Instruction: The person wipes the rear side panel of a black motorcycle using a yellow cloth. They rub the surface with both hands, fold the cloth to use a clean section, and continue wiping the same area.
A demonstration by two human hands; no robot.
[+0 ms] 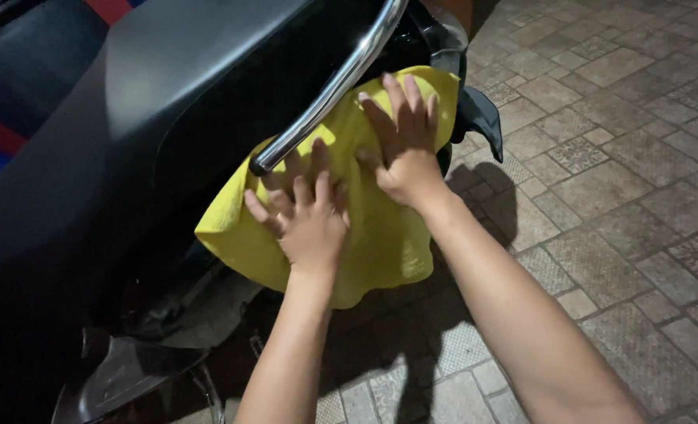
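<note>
A yellow cloth (380, 235) lies spread against the side of a black motorcycle (129, 173), under its chrome grab rail (333, 86). My left hand (306, 220) presses flat on the cloth's lower left part, fingers spread, fingertips just below the rail's end. My right hand (400, 145) presses flat on the cloth's upper part, fingers spread and pointing up toward the rail. Neither hand grips the cloth; both palms rest on it. The body panel behind the cloth is hidden.
The black seat (176, 71) fills the upper left. A dark tail piece (482, 118) juts out right of the cloth. A footrest and frame parts (129, 369) sit at lower left. Patterned paving tiles (616, 173) cover the ground to the right.
</note>
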